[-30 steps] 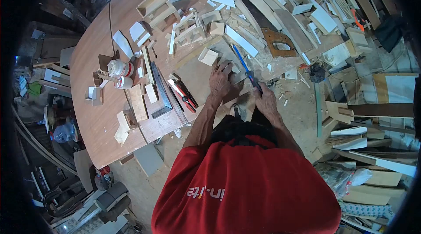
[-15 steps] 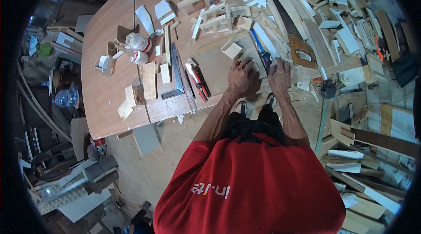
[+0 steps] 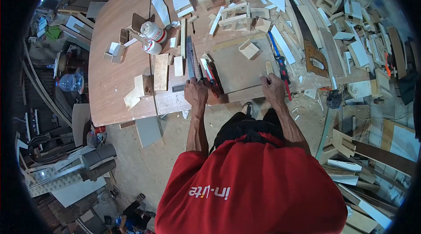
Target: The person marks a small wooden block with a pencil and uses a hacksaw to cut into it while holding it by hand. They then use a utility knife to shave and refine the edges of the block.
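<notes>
A red short-sleeved shirt (image 3: 252, 186) with white lettering printed across it is worn, and dark trousers (image 3: 245, 131) are seen below it. Both forearms are left bare, without gloves.

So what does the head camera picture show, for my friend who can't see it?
A person in a red shirt leans over a cluttered wooden workbench, left hand on a metal ruler, right hand holding a small wood piece. Wood offcuts, a handsaw and glue bottles lie around.
</notes>
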Demonstrator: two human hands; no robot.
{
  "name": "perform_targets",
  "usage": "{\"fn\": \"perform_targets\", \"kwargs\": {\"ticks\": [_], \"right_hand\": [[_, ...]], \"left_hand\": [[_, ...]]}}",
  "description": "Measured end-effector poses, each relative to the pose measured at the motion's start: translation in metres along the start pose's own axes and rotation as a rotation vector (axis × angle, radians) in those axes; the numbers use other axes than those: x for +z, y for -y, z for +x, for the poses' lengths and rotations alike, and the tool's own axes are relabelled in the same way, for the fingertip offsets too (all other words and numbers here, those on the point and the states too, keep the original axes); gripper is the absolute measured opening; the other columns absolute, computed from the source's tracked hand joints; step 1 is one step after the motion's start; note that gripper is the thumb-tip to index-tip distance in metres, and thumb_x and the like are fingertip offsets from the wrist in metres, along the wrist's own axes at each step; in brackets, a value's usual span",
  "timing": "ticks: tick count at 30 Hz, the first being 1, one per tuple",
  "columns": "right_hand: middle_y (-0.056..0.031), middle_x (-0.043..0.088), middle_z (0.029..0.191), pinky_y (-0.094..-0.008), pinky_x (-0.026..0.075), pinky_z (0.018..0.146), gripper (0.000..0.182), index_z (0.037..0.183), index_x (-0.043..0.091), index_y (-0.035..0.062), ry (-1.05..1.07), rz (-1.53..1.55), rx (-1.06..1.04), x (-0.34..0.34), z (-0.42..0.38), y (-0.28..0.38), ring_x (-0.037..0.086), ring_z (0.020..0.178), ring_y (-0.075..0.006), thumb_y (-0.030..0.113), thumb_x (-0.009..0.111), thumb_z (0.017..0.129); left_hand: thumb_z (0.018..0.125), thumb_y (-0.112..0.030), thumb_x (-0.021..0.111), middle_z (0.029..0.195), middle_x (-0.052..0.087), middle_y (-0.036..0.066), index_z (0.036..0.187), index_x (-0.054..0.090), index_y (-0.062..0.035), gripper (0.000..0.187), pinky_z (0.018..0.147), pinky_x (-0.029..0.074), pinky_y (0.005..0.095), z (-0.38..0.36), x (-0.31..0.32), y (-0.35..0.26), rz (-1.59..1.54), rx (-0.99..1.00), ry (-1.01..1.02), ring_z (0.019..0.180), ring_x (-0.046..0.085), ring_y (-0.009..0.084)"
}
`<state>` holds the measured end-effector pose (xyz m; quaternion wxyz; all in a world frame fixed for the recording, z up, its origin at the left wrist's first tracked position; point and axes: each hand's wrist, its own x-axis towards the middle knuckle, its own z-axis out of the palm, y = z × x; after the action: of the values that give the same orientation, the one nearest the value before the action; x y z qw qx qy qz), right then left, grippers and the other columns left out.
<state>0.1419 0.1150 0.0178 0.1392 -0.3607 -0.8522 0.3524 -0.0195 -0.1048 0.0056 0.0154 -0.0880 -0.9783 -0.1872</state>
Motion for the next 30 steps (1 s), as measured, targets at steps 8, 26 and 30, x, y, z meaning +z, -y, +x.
{"fn": "perform_targets", "kwargs": {"ticks": [8,26,30], "right_hand": [[-0.0206,0.054,0.06,-0.0436,0.042,0.056,0.034,0.072,0.055,-0.002,0.038,0.116,-0.038,0.006,-0.006,-0.004,0.055,0.056,-0.0365,0.027,0.059,0.088],[-0.0184,0.059,0.077,-0.0395,0.044,0.066,0.032,0.096,0.061,-0.0001,0.205,0.455,-0.151,0.017,-0.019,0.011,0.057,0.069,-0.0309,0.028,0.046,0.096],[-0.0122,0.059,0.074,-0.0348,0.045,0.068,0.028,0.089,0.058,-0.0026,0.193,0.438,0.076,0.012,-0.017,0.002,0.056,0.071,-0.02,0.023,0.049,0.097]], "left_hand": [[0.079,-0.032,0.064,0.084,0.067,0.021,0.083,0.067,0.0007,0.033,0.072,0.052,0.0464,0.021,0.002,-0.005,0.11,-0.024,0.15,0.081,0.066,0.0386],[0.079,-0.02,0.065,0.086,0.066,0.021,0.087,0.066,-0.0025,0.02,0.072,0.05,0.0449,-0.039,-0.014,-0.094,-0.399,0.435,0.44,0.082,0.064,0.0383],[0.081,-0.019,0.062,0.084,0.064,0.023,0.091,0.063,-0.0011,0.021,0.071,0.05,0.0479,-0.055,0.01,-0.112,-0.476,0.597,0.445,0.08,0.062,0.0411]]}}
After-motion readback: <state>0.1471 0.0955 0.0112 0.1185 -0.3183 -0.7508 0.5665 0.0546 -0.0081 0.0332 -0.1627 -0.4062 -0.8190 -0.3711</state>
